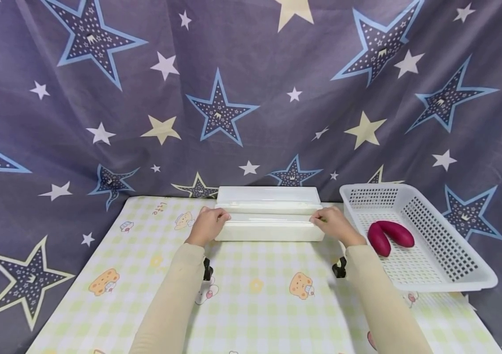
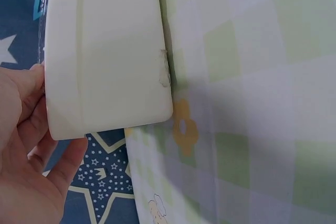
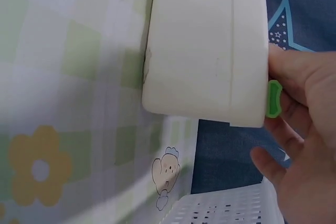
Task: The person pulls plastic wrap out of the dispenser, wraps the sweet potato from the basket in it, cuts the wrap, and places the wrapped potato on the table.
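A long white cling film dispenser (image 1: 270, 232) stands on the table against the curtain, its lid (image 1: 268, 194) raised at the back. At its left end, my left hand (image 1: 208, 225) pinches the upper front edge with thumb and fingers. My right hand (image 1: 334, 223) grips the same edge at the right end. Close-up in the right wrist view, a small green slider (image 3: 273, 99) sits at the edge beside the right fingers. The left wrist view shows the dispenser's plain front (image 2: 113, 66) with a scuffed patch low down. Its inside is mostly hidden.
A white perforated basket (image 1: 446, 286) is on the right, close to my right forearm. Two dark red sweet potatoes (image 1: 394, 233) lie in it, leaning together. The table wears a green checked cloth (image 1: 255, 309). Behind hangs a star-patterned curtain (image 1: 251, 44).
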Available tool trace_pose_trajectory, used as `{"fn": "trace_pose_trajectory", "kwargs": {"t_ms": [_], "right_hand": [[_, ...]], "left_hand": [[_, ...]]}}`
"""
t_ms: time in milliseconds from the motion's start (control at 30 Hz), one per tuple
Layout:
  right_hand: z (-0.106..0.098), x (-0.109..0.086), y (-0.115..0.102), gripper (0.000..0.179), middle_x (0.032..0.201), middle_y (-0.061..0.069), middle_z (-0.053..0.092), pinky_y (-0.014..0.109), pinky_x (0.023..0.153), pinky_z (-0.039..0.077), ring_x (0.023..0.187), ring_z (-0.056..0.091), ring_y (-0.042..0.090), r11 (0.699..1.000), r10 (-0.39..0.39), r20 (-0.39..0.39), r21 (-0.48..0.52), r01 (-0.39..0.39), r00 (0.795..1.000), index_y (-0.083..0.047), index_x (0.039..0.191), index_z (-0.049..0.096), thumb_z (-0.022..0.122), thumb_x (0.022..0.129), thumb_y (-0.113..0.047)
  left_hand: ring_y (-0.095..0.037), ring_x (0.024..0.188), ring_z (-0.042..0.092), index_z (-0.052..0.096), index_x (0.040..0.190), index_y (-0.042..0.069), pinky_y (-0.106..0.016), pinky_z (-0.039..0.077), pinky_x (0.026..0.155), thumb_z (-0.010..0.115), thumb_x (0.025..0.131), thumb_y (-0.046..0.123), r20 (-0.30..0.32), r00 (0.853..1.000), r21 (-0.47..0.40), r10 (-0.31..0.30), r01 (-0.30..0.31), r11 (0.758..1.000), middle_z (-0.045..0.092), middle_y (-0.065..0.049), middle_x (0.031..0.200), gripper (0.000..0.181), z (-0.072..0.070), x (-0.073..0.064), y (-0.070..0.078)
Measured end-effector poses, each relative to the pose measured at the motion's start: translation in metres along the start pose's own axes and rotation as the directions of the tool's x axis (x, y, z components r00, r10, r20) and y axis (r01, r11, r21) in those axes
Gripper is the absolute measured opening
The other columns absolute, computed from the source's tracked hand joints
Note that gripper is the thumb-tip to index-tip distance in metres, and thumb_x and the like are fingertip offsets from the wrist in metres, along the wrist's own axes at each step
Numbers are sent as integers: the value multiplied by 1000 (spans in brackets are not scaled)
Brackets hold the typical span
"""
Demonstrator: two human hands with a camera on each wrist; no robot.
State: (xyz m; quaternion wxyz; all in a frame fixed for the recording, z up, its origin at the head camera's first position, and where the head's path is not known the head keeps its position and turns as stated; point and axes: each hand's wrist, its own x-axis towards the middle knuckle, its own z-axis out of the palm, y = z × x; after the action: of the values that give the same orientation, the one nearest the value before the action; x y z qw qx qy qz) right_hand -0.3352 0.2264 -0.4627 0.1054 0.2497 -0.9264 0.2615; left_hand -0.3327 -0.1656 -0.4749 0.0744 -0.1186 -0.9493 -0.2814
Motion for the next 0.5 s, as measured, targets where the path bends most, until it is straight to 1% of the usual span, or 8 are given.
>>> {"fn": "trace_pose_trajectory", "kwargs": {"t_ms": [133, 233, 267, 400, 500], "right_hand": [[0, 1, -2, 14, 87, 5, 72, 48, 83, 47, 93, 61, 31, 996, 64, 21, -59, -62, 998, -6, 88, 74, 66, 97, -11], [0, 1, -4, 16, 90, 4, 72, 52, 89, 43, 104, 57, 35, 990, 106, 24, -98, -104, 994, -8, 88, 73, 64, 99, -15], [1, 1, -4, 16, 91, 4, 72, 53, 89, 43, 106, 56, 36, 988, 118, 24, -102, -115, 993, -8, 88, 74, 64, 99, -15], [1, 0, -4, 17, 91, 6, 71, 54, 91, 42, 108, 56, 38, 989, 114, 27, -100, -111, 993, -7, 90, 73, 62, 100, -15], [0, 0, -4, 16, 90, 6, 71, 53, 94, 41, 105, 56, 37, 994, 93, 33, -67, -91, 995, -5, 90, 73, 62, 99, -14]], "left_hand": [[-30, 106, 53, 74, 109, 10, -46, 46, 94, 56, 105, 27, -4, 1000, -11, 1, -1, 1000, 74, -6, 101, 25, 0, 0, 1], [-31, 104, 53, 74, 108, 9, -45, 46, 93, 55, 105, 27, -10, 1000, -19, 8, -8, 1000, 74, -7, 100, 26, -1, 0, 1], [-31, 104, 53, 74, 108, 10, -45, 46, 92, 54, 105, 27, -9, 1000, -21, 7, -7, 1000, 74, -6, 100, 26, -1, 0, 1], [-30, 104, 53, 74, 109, 10, -45, 46, 92, 53, 106, 27, -17, 1000, -28, 2, -2, 1000, 74, -4, 103, 27, -1, -1, 1], [-29, 105, 54, 74, 109, 10, -45, 46, 93, 53, 106, 27, -23, 1000, -45, -10, 9, 999, 74, -3, 105, 27, -2, -2, 2]]}}
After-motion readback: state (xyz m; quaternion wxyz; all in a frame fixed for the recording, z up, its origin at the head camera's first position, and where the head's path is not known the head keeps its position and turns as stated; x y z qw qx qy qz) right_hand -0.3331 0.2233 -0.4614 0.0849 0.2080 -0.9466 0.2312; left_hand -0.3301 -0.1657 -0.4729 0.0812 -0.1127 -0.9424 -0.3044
